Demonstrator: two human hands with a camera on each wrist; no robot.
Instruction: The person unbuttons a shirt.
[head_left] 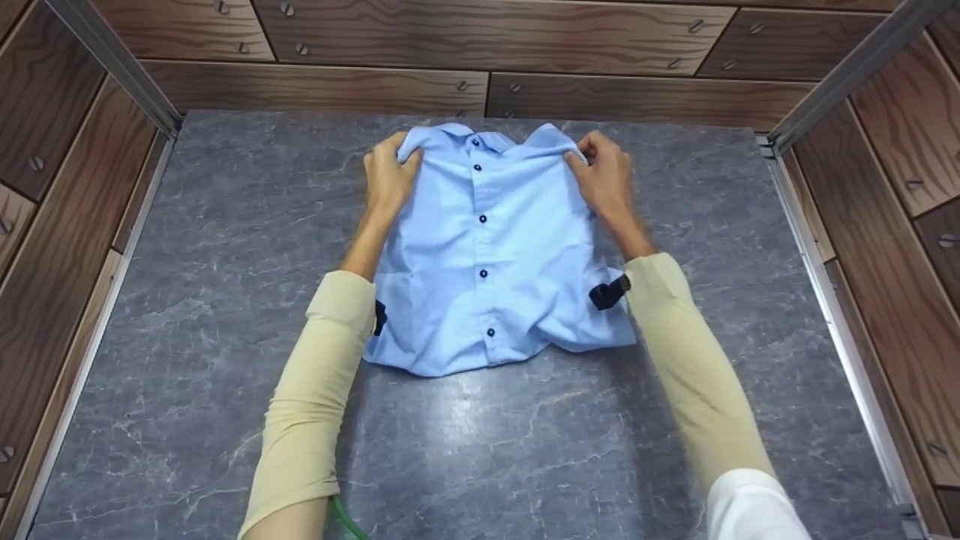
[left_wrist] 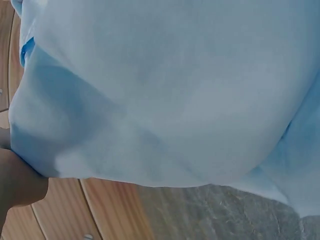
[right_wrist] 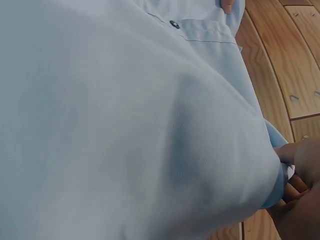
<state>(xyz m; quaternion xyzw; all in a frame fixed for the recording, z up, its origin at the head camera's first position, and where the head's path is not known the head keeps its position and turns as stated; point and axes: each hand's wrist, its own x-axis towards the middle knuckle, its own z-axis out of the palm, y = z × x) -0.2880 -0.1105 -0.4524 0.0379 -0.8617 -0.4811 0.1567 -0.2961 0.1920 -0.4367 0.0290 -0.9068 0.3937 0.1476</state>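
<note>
A light blue button-up shirt [head_left: 442,247] with dark buttons hangs between both hands, its collar at the far end and its hem nearer the body. My left hand [head_left: 390,172] pinches the shirt's upper left corner, thumb in front. At the upper right corner my right hand [head_left: 604,172] grips the cloth between thumb and fingers. In the left wrist view the shirt [left_wrist: 165,100] fills most of the picture, with part of the left hand [left_wrist: 20,177] at its edge. The right wrist view shows the right hand [right_wrist: 300,185] holding a folded edge of cloth.
Beneath lies a grey marbled table [head_left: 225,300]. Wood-patterned walls [head_left: 487,37] close it in at the back and both sides, with metal rails along the edges. Black straps [head_left: 609,292] show near each forearm. A green cable [head_left: 346,517] runs by the left arm.
</note>
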